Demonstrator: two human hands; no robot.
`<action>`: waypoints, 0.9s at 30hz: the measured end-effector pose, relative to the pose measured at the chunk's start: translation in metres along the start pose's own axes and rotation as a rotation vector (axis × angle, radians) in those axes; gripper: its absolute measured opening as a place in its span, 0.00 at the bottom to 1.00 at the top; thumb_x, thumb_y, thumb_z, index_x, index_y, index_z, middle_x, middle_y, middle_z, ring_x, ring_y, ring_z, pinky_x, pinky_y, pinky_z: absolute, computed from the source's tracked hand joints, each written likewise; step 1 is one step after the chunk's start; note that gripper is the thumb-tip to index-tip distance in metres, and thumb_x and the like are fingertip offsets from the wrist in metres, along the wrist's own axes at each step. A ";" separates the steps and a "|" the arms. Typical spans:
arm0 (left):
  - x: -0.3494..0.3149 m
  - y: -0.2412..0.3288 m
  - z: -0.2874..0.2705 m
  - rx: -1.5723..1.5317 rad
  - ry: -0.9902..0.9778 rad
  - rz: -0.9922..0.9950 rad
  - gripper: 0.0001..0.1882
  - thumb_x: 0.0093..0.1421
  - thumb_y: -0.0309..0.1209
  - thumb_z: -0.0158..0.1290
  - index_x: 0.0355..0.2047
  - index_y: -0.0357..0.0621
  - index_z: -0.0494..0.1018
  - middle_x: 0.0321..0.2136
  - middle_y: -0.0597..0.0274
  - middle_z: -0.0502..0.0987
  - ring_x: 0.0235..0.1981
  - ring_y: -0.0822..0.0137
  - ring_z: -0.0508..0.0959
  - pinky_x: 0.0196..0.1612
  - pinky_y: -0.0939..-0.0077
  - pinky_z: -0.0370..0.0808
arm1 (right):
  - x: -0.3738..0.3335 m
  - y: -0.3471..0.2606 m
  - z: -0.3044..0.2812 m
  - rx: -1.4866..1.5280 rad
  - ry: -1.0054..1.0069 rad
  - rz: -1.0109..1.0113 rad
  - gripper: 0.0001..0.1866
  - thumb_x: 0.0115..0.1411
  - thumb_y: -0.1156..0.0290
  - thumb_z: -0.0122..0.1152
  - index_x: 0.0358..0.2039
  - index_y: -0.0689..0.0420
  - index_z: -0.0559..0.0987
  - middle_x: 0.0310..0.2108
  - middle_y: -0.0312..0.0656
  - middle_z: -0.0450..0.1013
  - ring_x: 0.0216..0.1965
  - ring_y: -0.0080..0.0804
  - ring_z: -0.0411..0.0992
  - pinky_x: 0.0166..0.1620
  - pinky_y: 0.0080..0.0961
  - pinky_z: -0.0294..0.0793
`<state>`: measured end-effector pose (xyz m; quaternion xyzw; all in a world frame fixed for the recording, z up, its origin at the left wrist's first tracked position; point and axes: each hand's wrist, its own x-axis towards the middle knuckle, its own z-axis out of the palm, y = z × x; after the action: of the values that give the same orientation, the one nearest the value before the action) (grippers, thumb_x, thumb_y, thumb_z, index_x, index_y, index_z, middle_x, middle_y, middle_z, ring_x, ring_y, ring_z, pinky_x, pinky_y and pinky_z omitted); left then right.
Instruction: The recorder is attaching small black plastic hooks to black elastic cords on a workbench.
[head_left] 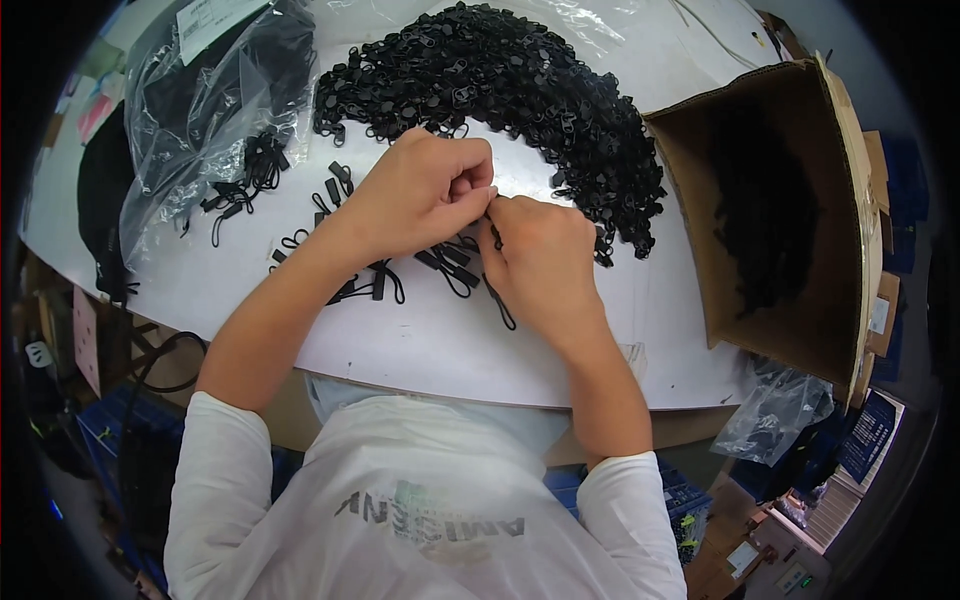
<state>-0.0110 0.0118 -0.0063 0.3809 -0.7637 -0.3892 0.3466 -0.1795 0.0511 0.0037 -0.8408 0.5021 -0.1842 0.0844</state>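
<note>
At the middle of the white table (430, 350), my two hands meet at the fingertips. My left hand (425, 185) is closed in a pinch; what its fingers hold is mostly hidden. My right hand (545, 260) is curled closed, and bits of a small black piece (497, 238) show between its thumb and fingers; its exact kind is hard to see. Around and below the hands lie several black cord zipper pulls (455, 275), each a short block with a thin loop. One cord loop (503, 308) shows beside my right hand. Beyond the hands curves a large heap of black zipper sliders (540, 80).
A clear plastic bag (190, 130) of black items stands at the far left, with a cluster of cord pulls (262, 165) by it. An open cardboard box (690, 210) with dark contents is on the right. A crumpled plastic bag (775, 410) hangs at the table's right edge.
</note>
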 end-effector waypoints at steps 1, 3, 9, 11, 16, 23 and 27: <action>0.000 0.000 0.000 0.022 0.007 0.019 0.08 0.53 0.25 0.55 0.21 0.36 0.68 0.11 0.65 0.68 0.13 0.78 0.66 0.18 0.83 0.62 | 0.000 0.002 -0.002 0.044 -0.014 0.018 0.03 0.51 0.73 0.60 0.23 0.58 0.77 0.18 0.42 0.71 0.19 0.43 0.71 0.23 0.36 0.68; -0.001 -0.001 0.001 0.050 0.015 0.036 0.08 0.53 0.24 0.55 0.21 0.36 0.68 0.11 0.64 0.67 0.13 0.77 0.67 0.18 0.83 0.63 | 0.001 0.003 -0.005 0.092 -0.027 0.033 0.04 0.51 0.73 0.59 0.23 0.59 0.77 0.19 0.43 0.72 0.19 0.44 0.71 0.23 0.37 0.69; -0.001 -0.006 0.002 0.165 -0.017 0.160 0.05 0.51 0.23 0.54 0.23 0.36 0.68 0.13 0.58 0.70 0.13 0.66 0.72 0.18 0.77 0.66 | 0.002 0.001 -0.008 0.104 -0.174 0.119 0.06 0.53 0.71 0.58 0.23 0.59 0.77 0.16 0.46 0.72 0.19 0.47 0.71 0.25 0.40 0.69; -0.002 -0.004 0.003 0.191 -0.029 0.137 0.04 0.50 0.23 0.53 0.23 0.36 0.68 0.14 0.57 0.71 0.15 0.63 0.74 0.19 0.75 0.68 | 0.002 0.000 -0.009 0.084 -0.184 0.124 0.07 0.53 0.71 0.57 0.23 0.58 0.77 0.16 0.46 0.71 0.19 0.47 0.71 0.24 0.40 0.69; -0.001 -0.004 0.004 0.190 0.012 0.122 0.05 0.51 0.22 0.54 0.23 0.36 0.69 0.13 0.57 0.71 0.14 0.64 0.73 0.19 0.76 0.68 | 0.001 0.000 -0.009 0.045 -0.124 0.113 0.05 0.53 0.71 0.58 0.27 0.57 0.79 0.18 0.44 0.72 0.19 0.45 0.72 0.23 0.38 0.69; 0.000 0.003 0.002 0.115 0.061 -0.051 0.05 0.49 0.23 0.56 0.23 0.37 0.69 0.14 0.56 0.72 0.16 0.60 0.74 0.21 0.72 0.68 | -0.002 0.000 0.002 -0.030 0.035 0.065 0.06 0.51 0.72 0.60 0.32 0.55 0.79 0.19 0.38 0.73 0.20 0.38 0.73 0.22 0.33 0.69; 0.000 0.011 0.001 0.043 0.030 -0.099 0.06 0.51 0.24 0.56 0.23 0.35 0.70 0.14 0.57 0.71 0.15 0.66 0.72 0.21 0.76 0.68 | -0.003 0.003 0.005 -0.010 0.029 0.038 0.03 0.49 0.72 0.60 0.26 0.55 0.77 0.19 0.38 0.72 0.20 0.38 0.73 0.22 0.34 0.69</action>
<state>-0.0153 0.0170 0.0029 0.4312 -0.7469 -0.3838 0.3300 -0.1809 0.0521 -0.0026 -0.8288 0.5200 -0.1922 0.0764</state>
